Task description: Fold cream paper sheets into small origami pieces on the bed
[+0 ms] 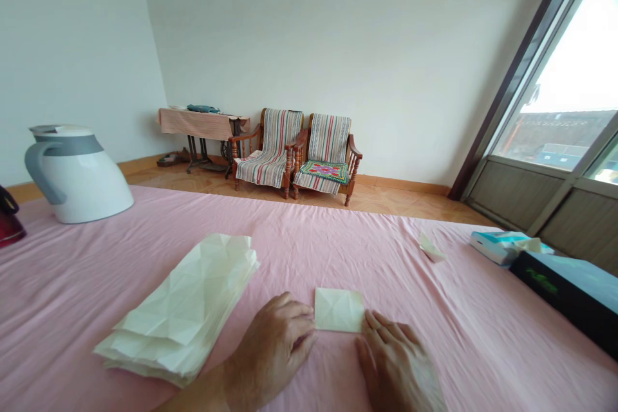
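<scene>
A small folded paper, cream-coloured with diagonal creases, lies flat on the pink cloth between my two hands. My left hand is at its lower left edge, fingers curled and thumb close to them, pinching at that corner. On the other side, my right hand rests low with its fingers stretched out, their tips touching the paper's right edge. To the left of my left hand is a thick stack of creased paper sheets, its edges uneven.
A white and grey jug stands at the left, beside a partly visible dark red object. A paper scrap, a tissue pack and a black box lie at the right. Two wooden armchairs stand beyond the pink cloth.
</scene>
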A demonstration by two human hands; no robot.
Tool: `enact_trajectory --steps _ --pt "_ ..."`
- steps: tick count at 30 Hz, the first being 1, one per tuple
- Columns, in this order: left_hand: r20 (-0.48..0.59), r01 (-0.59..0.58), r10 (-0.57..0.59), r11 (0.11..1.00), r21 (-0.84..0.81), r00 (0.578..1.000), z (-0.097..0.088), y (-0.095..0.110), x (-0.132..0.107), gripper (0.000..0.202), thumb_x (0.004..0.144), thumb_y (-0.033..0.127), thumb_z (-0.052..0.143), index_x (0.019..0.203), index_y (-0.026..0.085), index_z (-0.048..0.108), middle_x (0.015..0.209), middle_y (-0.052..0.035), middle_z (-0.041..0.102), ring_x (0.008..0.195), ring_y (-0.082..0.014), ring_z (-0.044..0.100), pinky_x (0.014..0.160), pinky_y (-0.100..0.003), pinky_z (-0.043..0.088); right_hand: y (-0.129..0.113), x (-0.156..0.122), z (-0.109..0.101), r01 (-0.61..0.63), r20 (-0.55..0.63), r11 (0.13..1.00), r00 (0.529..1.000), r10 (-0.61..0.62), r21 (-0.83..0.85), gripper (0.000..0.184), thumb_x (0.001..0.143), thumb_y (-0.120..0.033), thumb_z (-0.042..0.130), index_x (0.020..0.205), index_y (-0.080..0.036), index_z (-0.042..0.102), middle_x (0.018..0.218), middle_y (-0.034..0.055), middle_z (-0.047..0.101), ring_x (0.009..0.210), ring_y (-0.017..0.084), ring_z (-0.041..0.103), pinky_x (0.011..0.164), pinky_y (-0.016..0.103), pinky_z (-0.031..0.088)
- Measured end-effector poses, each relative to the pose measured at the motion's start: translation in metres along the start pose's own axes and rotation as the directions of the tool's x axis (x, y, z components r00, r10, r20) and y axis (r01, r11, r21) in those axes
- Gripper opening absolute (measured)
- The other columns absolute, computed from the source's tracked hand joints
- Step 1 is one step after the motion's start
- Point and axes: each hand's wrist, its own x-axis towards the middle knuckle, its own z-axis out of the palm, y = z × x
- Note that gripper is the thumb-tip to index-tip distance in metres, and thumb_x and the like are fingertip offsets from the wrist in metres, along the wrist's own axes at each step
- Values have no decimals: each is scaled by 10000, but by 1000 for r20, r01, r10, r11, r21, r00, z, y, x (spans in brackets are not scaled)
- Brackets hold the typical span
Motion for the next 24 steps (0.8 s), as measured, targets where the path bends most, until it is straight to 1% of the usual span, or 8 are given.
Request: enact_trajectory --steps 4,7,9,12,14,18,21,24 --pt "-8 99 -100 993 -63 995 -3 3 2 177 844 97 572 945 194 680 908 -31 666 874 -195 580 809 -319 479 -1 2 -2 -18 -25 1000 1000 18 12 265 861 -182 443 947 -170 694 933 83 743 840 215 696 720 339 437" --pt "-18 105 -107 989 -101 994 -4 7 3 367 825 59 551 1157 203 612 1079 -58 615 994 -195 564 890 -326 469 -2 5 -5 -34 -33 998 999 35 49 272 872 -170 417 955 -197 675 914 55 740 794 200 686 714 345 414" --pt "9 74 -74 994 -78 997 -4 10 2 361 825 68 554 1138 230 631 1132 -56 589 1025 -205 548 914 -350 459 -3 7 -7 -19 -55 999 998 22 51 258 871 -177 425 967 -193 663 924 53 737 795 201 681 734 353 403" --pt "65 68 -68 998 0 996 -4 11 2 249 815 141 620 1029 254 681 1109 -38 610 1016 -239 537 915 -412 450 -2 8 -8 22 -106 1000 994 -20 17 238 873 -203 449 992 -171 653 974 77 734 859 225 682 807 383 385" --pt "95 73 -76 997 33 993 -4 12 2 233 826 172 630 1035 262 680 1090 -29 628 1010 -243 536 914 -428 444 -3 9 -8 46 -124 999 991 -45 8 228 887 -230 470 1013 -174 651 1036 87 723 916 236 677 843 396 373" --pt "148 66 -78 994 85 986 -6 15 5 204 859 189 601 1041 243 677 1117 -30 643 1015 -245 539 918 -433 437 -8 10 -3 155 -147 983 979 -140 99 241 913 -288 503 1071 -176 645 1090 60 711 964 201 673 846 337 412" --pt "175 68 -83 993 93 981 -8 17 7 222 858 172 600 1060 228 673 1160 -36 644 1059 -251 535 949 -435 422 -11 11 1 206 -107 959 976 -188 193 333 914 -338 503 1177 -164 610 1154 44 684 1026 196 653 863 307 449" --pt "187 78 -94 992 96 978 -9 19 8 242 839 156 619 1068 210 674 1221 -52 627 1113 -261 524 983 -441 405 -12 11 3 193 -1 957 980 -198 218 418 901 -358 503 1260 -153 565 1259 54 615 1112 222 611 900 340 464"
